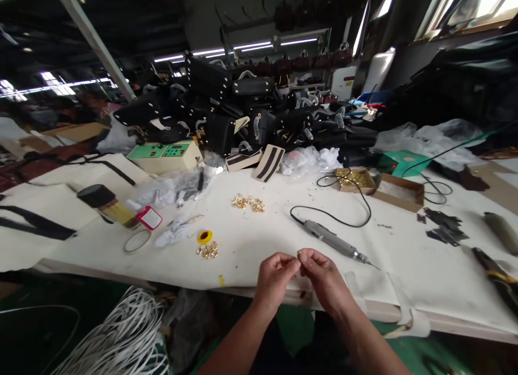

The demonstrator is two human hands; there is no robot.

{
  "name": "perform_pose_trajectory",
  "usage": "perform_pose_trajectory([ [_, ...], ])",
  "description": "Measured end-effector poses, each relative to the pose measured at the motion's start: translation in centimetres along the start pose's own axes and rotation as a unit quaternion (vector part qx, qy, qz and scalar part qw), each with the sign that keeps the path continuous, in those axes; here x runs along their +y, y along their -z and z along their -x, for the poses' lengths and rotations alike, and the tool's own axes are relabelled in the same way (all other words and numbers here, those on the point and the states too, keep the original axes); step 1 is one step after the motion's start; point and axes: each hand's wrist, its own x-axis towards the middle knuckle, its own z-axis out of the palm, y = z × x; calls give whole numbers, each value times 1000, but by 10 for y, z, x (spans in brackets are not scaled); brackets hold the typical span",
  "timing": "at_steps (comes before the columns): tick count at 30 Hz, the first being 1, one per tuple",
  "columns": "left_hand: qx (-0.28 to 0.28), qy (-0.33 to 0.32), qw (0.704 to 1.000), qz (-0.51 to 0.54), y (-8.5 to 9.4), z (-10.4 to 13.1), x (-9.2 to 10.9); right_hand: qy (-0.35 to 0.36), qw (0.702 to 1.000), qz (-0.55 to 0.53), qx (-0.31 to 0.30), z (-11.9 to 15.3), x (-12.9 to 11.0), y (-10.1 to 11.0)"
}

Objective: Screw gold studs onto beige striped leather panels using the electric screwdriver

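Note:
Just above the table's front edge, my left hand [275, 275] and my right hand [322, 273] meet fingertip to fingertip. Both are closed in a pinch on a small gold metal piece [299, 253], mostly covered by the fingers; its exact kind cannot be made out. Right of my hands lies a grey electric screwdriver [334, 240], its bit pointing toward the front right. To the left, a small heap of gold metal fittings [209, 250] sits beside a yellow tape roll [205, 237]. Farther back is a larger heap of similar gold fittings [247, 203].
Two shallow cardboard boxes [399, 192] stand at the back right, one holding gold pieces. The screwdriver's black cable [358, 224] loops across the table. A jar [109, 205] and a red-and-white bottle [149, 218] are at left. Black bags [259, 124] pile up behind.

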Motion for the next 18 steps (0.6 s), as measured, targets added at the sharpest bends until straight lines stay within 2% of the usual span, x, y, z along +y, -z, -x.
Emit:
perform_pose_trajectory([
  [3, -32, -22, 992, -119, -5, -9, -5, 54, 990, 119, 48, -8, -9, 23],
  [5, -46, -33, 987, -148, -3, -20, -5, 77, 978, 183, 64, -14, -13, 35],
  [8, -41, -66, 986, -145, 6, -52, 5, 83, 968, 233, 38, -24, -15, 44],
  [10, -17, -102, 976, -193, 15, -88, 18, 82, 964, 253, 5, -32, -13, 45],
  [12, 14, -132, 950, -283, 26, -135, 33, 77, 961, 266, 2, -41, -10, 47],
  [15, 63, -137, 909, -389, 41, -216, 52, 70, 956, 280, 46, -53, -4, 52],
  [18, 104, -122, 873, -460, 54, -289, 60, 77, 943, 309, 92, -59, 2, 58],
])
